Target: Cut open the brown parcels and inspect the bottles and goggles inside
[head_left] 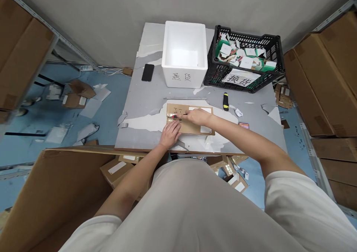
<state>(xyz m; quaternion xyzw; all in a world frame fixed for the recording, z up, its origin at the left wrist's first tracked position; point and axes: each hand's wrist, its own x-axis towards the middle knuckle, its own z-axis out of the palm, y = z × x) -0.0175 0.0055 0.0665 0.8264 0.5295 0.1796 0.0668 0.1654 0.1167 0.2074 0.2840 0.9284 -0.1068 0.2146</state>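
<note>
A flat brown cardboard box lies on the table in front of me, with dark handwriting, white labels and shiny tape at its left end. My right hand reaches over the box from the right, fingers closed on a slim black-and-red tool. The tool's left end is at the taped, written part; it is too small to tell whether it is a pen or a blade. My left hand rests on the box's near left edge, fingers stretched out, holding nothing.
At the back stand a white foam box and a black crate of small green-and-white boxes. A phone, a yellow-and-black tool and crumpled paper lie on the worn table. A large open carton stands at my left.
</note>
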